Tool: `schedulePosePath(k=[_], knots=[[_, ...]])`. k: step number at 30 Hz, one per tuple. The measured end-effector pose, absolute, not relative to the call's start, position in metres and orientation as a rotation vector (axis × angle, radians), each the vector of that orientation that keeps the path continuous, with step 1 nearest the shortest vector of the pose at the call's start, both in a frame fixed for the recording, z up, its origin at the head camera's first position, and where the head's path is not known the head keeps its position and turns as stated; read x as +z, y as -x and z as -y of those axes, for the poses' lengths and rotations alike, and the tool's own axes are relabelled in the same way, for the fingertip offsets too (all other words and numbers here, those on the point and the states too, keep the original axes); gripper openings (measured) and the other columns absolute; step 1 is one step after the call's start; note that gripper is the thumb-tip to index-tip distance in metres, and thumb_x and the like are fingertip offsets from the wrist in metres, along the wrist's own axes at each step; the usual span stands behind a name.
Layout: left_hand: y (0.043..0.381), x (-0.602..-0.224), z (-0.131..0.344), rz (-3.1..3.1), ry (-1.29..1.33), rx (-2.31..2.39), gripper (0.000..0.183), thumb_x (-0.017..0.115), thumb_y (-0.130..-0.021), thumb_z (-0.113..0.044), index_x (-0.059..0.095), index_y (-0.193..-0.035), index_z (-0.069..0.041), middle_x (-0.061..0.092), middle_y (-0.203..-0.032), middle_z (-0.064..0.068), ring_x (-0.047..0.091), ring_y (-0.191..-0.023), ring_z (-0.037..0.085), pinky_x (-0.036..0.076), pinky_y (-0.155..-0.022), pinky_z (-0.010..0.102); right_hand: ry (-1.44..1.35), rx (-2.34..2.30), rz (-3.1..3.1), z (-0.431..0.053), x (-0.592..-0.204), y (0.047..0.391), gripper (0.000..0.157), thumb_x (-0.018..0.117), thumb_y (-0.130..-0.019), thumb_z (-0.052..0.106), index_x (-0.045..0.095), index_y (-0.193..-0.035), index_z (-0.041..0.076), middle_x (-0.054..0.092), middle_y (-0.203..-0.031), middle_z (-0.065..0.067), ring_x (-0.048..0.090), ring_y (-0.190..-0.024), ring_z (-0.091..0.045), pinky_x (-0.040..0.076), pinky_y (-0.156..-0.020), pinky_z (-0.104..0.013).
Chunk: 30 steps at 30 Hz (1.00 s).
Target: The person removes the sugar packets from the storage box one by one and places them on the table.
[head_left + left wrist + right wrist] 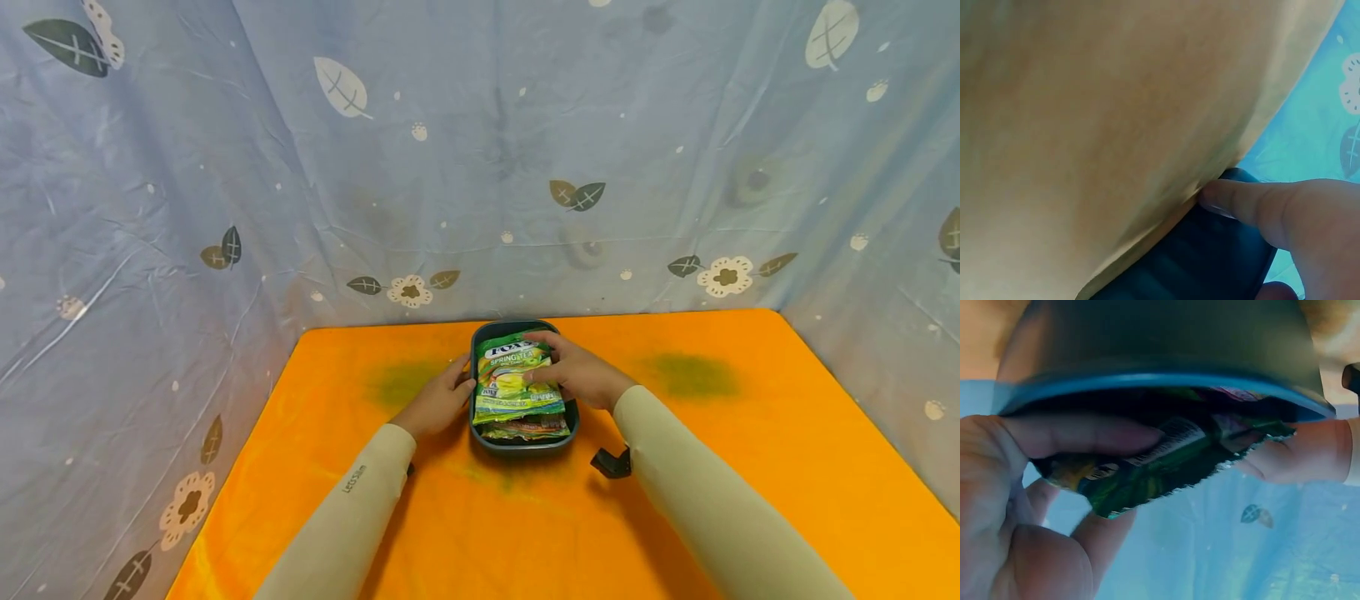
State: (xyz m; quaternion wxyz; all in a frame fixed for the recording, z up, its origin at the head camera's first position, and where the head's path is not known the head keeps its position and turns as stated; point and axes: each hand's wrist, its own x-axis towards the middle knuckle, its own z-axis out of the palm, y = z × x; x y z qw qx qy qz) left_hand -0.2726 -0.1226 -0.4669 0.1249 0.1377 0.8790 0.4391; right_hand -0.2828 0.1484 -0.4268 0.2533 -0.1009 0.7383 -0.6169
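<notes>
A dark blue-grey plastic tub point(522, 449) with rounded corners stands near the table's back edge. On top in it lies a green candy packet point(510, 404), marked FOX'S and SPRING TEA, over another packet point(525, 428) with reddish print. My right hand point(581, 371) grips the green packet at its right side; the right wrist view shows thumb and fingers on either side of the packet point(1166, 462), near its crimped edge. At the tub's left side my left hand point(438, 398) holds the rim. One of its digits lies over the dark wall point(1191, 256) in the left wrist view.
An orange cloth point(510, 533) with greenish patches covers the table. Blue-grey curtains point(480, 167) with leaf and flower prints enclose the back and both sides. Beside the right sleeve point(697, 475) a black piece point(611, 463) sticks out at the wrist.
</notes>
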Motion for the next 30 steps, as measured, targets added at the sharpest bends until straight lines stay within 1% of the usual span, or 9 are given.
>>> schedulePosePath(k=[2, 4, 5, 8, 13, 17, 21, 25, 30], knots=[[0.2724, -0.4665, 0.1228, -2.562, -0.401, 1.275, 0.06, 0.043, -0.102, -0.038, 0.016, -0.155, -0.028, 0.039, -0.147, -0.001, 0.04, -0.13, 0.015, 0.038, -0.102, 0.04, 0.278, -1.691, -1.974, -0.1463, -0.4271, 0.2832, 0.074, 0.073, -0.087, 0.019, 0.033, -0.148, 0.031, 0.048, -0.116, -0.019, 0.056, -0.072, -0.028, 0.051, -0.062, -0.039], [0.2717, -0.4654, 0.1228, -2.554, -0.395, 1.276, 0.06, 0.043, -0.102, -0.038, 0.015, -0.155, -0.028, 0.039, -0.147, -0.001, 0.039, -0.131, 0.015, 0.038, -0.103, 0.041, 0.281, -1.713, -1.938, -0.1443, -0.4275, 0.283, 0.072, 0.071, -0.088, 0.015, 0.033, -0.147, 0.03, 0.049, -0.123, -0.018, 0.061, -0.089, -0.033, 0.054, -0.072, -0.046], [0.2716, -0.465, 0.1229, -2.551, -0.392, 1.276, 0.06, 0.043, -0.102, -0.038, 0.015, -0.155, -0.028, 0.039, -0.147, -0.001, 0.039, -0.131, 0.015, 0.037, -0.103, 0.041, 0.281, -1.729, -1.921, -0.1436, -0.4278, 0.283, 0.071, 0.07, -0.088, 0.012, 0.034, -0.147, 0.03, 0.049, -0.125, -0.018, 0.061, -0.092, -0.035, 0.054, -0.075, -0.047], [0.2715, -0.4644, 0.1236, -2.552, -0.383, 1.265, 0.061, 0.043, -0.102, -0.04, 0.015, -0.155, -0.029, 0.039, -0.147, -0.001, 0.038, -0.132, 0.015, 0.035, -0.104, 0.042, 0.278, -1.754, -1.909, -0.1428, -0.429, 0.283, 0.07, 0.069, -0.088, 0.007, 0.036, -0.146, 0.029, 0.048, -0.126, -0.018, 0.061, -0.093, -0.037, 0.054, -0.075, -0.047], [0.2734, -0.4665, 0.1255, -2.568, -0.39, 1.233, 0.062, 0.042, -0.101, -0.044, 0.014, -0.155, -0.03, 0.037, -0.149, -0.002, 0.037, -0.132, 0.015, 0.033, -0.106, 0.043, 0.289, -1.731, -1.967, -0.1432, -0.4309, 0.2832, 0.067, 0.071, -0.087, 0.009, 0.04, -0.144, 0.028, 0.043, -0.13, -0.014, 0.059, -0.093, -0.034, 0.053, -0.075, -0.043], [0.2752, -0.4694, 0.1268, -2.575, -0.393, 1.211, 0.062, 0.041, -0.101, -0.046, 0.013, -0.155, -0.031, 0.034, -0.15, -0.002, 0.035, -0.133, 0.016, 0.031, -0.107, 0.043, 0.292, -1.684, -2.029, -0.1458, -0.4327, 0.2834, 0.065, 0.072, -0.087, 0.015, 0.042, -0.143, 0.029, 0.031, -0.143, -0.011, 0.056, -0.096, -0.032, 0.049, -0.076, -0.04], [0.2758, -0.4712, 0.127, -2.582, -0.389, 1.189, 0.063, 0.04, -0.101, -0.048, 0.012, -0.155, -0.031, 0.032, -0.151, -0.002, 0.031, -0.136, 0.017, 0.027, -0.109, 0.045, 0.31, -1.656, -2.062, -0.1479, -0.4343, 0.2825, 0.063, 0.072, -0.087, 0.02, 0.044, -0.142, 0.03, 0.023, -0.149, -0.006, 0.05, -0.082, -0.028, 0.044, -0.069, -0.038], [0.2757, -0.4713, 0.1269, -2.588, -0.385, 1.178, 0.064, 0.039, -0.1, -0.05, 0.011, -0.155, -0.031, 0.031, -0.152, -0.002, 0.027, -0.137, 0.018, 0.024, -0.11, 0.046, 0.32, -1.699, -2.046, -0.1476, -0.4358, 0.2824, 0.062, 0.073, -0.087, 0.018, 0.045, -0.141, 0.03, 0.033, -0.143, -0.004, 0.046, -0.071, -0.027, 0.043, -0.063, -0.035], [0.2754, -0.47, 0.1273, -2.578, -0.386, 1.19, 0.065, 0.039, -0.1, -0.05, 0.011, -0.155, -0.03, 0.028, -0.153, -0.003, 0.027, -0.138, 0.018, 0.025, -0.11, 0.046, 0.32, -1.77, -2.001, -0.147, -0.4367, 0.2821, 0.061, 0.071, -0.088, 0.014, 0.046, -0.141, 0.03, 0.04, -0.137, -0.007, 0.057, -0.089, -0.033, 0.051, -0.073, -0.039]])
